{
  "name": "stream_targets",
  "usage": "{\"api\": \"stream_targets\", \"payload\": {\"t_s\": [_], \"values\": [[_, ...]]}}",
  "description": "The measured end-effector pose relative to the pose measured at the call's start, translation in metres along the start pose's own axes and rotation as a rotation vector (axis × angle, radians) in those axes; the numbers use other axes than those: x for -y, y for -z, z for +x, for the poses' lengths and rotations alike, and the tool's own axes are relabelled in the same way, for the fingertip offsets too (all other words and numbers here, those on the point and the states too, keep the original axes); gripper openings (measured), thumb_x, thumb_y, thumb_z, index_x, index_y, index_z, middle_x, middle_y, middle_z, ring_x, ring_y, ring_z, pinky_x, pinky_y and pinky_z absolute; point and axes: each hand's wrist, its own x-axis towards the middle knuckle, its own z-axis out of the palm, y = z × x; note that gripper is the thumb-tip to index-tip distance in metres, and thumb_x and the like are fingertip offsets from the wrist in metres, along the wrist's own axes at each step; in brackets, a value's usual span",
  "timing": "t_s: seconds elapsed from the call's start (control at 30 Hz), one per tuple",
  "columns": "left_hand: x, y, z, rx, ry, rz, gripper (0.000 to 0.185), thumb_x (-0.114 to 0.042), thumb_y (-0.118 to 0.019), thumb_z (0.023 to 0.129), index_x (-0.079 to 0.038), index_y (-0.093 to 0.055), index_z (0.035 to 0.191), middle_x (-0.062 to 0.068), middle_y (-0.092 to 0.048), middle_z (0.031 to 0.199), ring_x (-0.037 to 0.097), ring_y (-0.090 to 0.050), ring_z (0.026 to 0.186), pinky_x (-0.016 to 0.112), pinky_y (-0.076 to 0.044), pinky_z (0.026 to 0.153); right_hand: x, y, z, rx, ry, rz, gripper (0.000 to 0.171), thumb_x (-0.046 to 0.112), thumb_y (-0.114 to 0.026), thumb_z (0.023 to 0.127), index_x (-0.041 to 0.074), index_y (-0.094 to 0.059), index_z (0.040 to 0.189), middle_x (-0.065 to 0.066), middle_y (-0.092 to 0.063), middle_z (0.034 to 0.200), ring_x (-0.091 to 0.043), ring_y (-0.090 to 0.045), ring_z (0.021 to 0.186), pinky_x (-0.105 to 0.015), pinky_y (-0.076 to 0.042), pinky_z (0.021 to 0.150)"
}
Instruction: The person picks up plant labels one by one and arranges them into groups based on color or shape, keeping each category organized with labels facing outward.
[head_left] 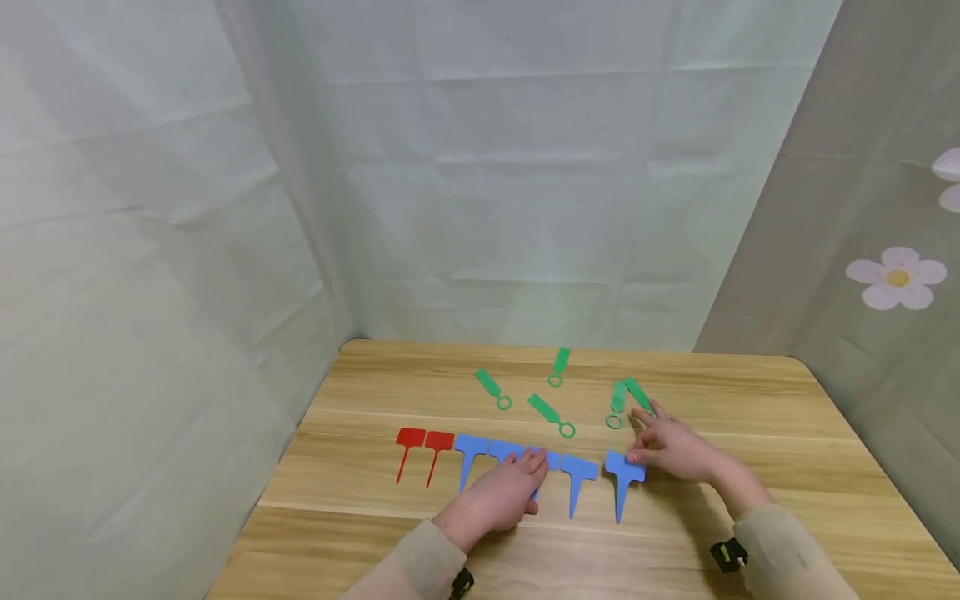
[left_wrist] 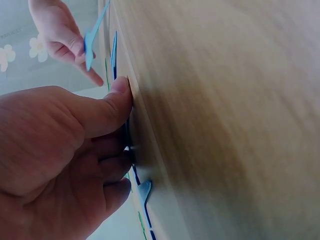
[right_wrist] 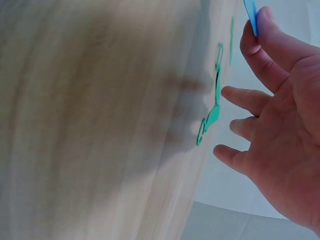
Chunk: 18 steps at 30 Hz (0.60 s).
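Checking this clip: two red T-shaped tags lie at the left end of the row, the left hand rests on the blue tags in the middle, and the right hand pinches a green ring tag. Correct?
Not quite. The right hand pinches a blue T-shaped tag, not a green ring tag; the green ring tags lie on the table just beyond its fingers. The head view shows this. The two red tags and the left hand on the blue tags are as stated.

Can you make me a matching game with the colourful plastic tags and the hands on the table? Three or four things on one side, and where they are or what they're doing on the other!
Things:
1. red tags
2. green ring tags
3. right hand
4. left hand

Places or states:
A. pinches the blue tag at the right end of the row
B. at the left end of the row
C. rests on the blue tags in the middle of the row
D. scattered behind the row, nearer the curtain

Pairs: 1-B, 2-D, 3-A, 4-C
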Motion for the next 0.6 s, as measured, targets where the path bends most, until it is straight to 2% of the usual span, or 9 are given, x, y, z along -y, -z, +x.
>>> {"api": "stream_targets", "payload": {"t_s": [0.33,0.6], "values": [[0.0,-0.001,0.001,-0.002,-0.002,0.006,0.068,-0.029,-0.072,0.104,-0.008,-0.046,0.163,0.005,-0.039,0.17,0.02,-0.034,0.158,0.038,-0.033,0.127,0.002,-0.013,0.002,-0.03,0.013,-0.164,0.019,0.043,-0.081,0.094,0.033,-0.073,0.079,-0.039,-0.044,0.156,-0.071,-0.015,0.149,-0.089,-0.015,0.11],[0.0,-0.001,0.0,-0.01,-0.005,0.006,0.068,-0.028,-0.072,0.103,-0.008,-0.047,0.163,0.005,-0.039,0.171,0.021,-0.034,0.158,0.039,-0.033,0.126,0.006,-0.019,0.005,-0.006,0.022,-0.17,0.019,0.037,-0.08,0.096,0.034,-0.072,0.079,-0.038,-0.041,0.159,-0.067,-0.01,0.152,-0.088,-0.013,0.112]]}}
